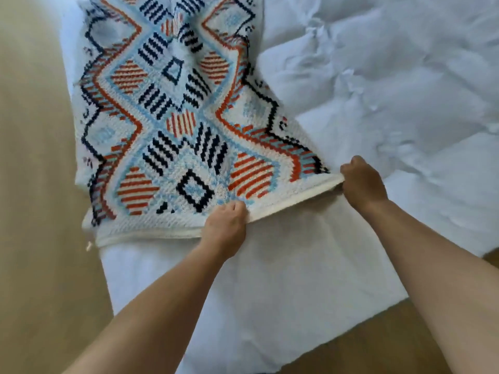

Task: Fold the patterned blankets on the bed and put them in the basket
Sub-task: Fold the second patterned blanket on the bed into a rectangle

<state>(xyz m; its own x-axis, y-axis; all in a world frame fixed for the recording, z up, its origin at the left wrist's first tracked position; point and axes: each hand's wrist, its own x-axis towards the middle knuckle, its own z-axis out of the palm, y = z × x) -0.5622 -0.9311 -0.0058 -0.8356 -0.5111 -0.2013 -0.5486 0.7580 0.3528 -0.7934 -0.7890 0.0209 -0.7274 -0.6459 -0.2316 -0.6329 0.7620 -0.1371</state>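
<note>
A bed (297, 265) dressed in white is filling most of the view, its rumpled white duvet (391, 76) bunching into creases on the right. A tan floor (32, 184) is running along the bed's left side and showing again past its near corner. Soft, even light is falling across it all.

Bedroom in a home: a bed (283, 279) with a rumpled white duvet (391, 76) is filling the view, a patterned blanket (172, 109) is lying on it, tan floor (35, 211) is showing alongside.
</note>
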